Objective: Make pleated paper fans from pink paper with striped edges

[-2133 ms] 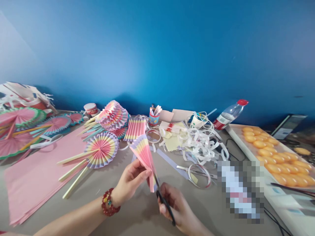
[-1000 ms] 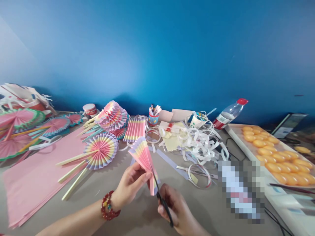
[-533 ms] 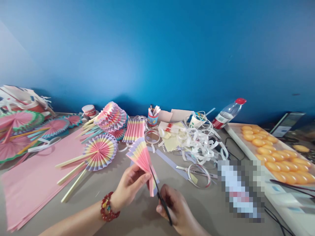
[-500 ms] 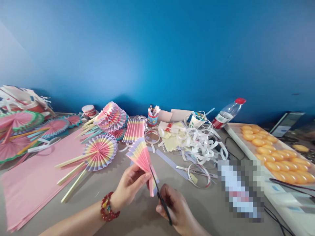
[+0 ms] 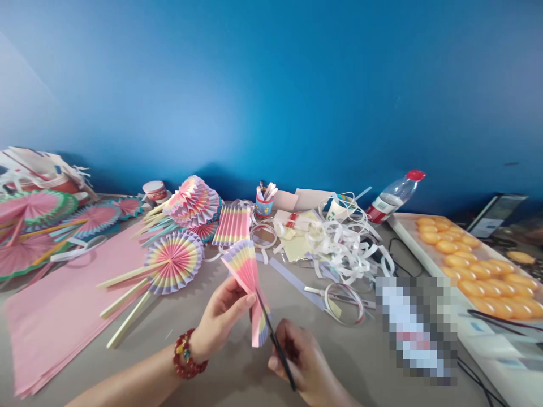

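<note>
My left hand (image 5: 229, 311), with a red bead bracelet (image 5: 186, 355) at the wrist, pinches a pleated paper fan (image 5: 244, 265) near its narrow middle. The fan is striped pink, yellow and lilac; one part spreads upward and another hangs below the thumb. A slim black pointed tool (image 5: 285, 362), tweezers-like, is gripped in my right hand (image 5: 299, 356). Its tip lies against the fan's middle, and I cannot tell whether it goes between the folds. Behind the fan lies a striped pleated strip (image 5: 232, 224). Left of my hands rests a round fan (image 5: 173, 262) with pale sticks.
Pink paper sheets (image 5: 63, 305) and finished fans (image 5: 93, 217) cover the left side. Curled white paper strips (image 5: 348, 246), a tape roll (image 5: 344, 303) and a bottle (image 5: 392, 195) stand or lie to the right. A tray of orange pieces (image 5: 396, 221) borders the far right. A pen cup (image 5: 263, 206) stands behind.
The lower part of the fan has swung outward and down, and the upper part has narrowed and shifted slightly right. Both hands keep nearly the same place and grip.
</note>
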Tool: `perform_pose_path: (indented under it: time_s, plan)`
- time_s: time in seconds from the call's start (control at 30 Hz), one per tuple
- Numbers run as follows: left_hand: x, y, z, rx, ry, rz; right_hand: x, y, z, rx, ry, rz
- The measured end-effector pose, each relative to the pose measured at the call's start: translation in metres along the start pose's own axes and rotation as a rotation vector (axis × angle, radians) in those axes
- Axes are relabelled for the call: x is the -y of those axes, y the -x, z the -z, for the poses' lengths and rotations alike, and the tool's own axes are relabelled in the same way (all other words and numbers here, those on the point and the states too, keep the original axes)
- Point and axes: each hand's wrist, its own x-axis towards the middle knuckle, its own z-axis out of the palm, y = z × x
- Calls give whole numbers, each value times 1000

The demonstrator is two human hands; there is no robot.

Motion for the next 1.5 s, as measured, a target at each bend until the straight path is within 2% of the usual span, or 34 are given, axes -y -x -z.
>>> perform_pose_path:
  time_s: [0.27, 0.4, 1.03, 1.5]
  plan:
    - [2, 1, -4, -26, 11, 19, 15, 0, 2, 87, -211, -66]
    - [-1, 1, -6, -29, 21, 35, 17, 0, 2, 99, -240, -87]
    - [3, 2, -3, -36, -27, 46, 8, -1, 3, 12, 3, -22]
    - [0, 3, -4, 34, -90, 65, 7, 0, 2, 15, -7, -54]
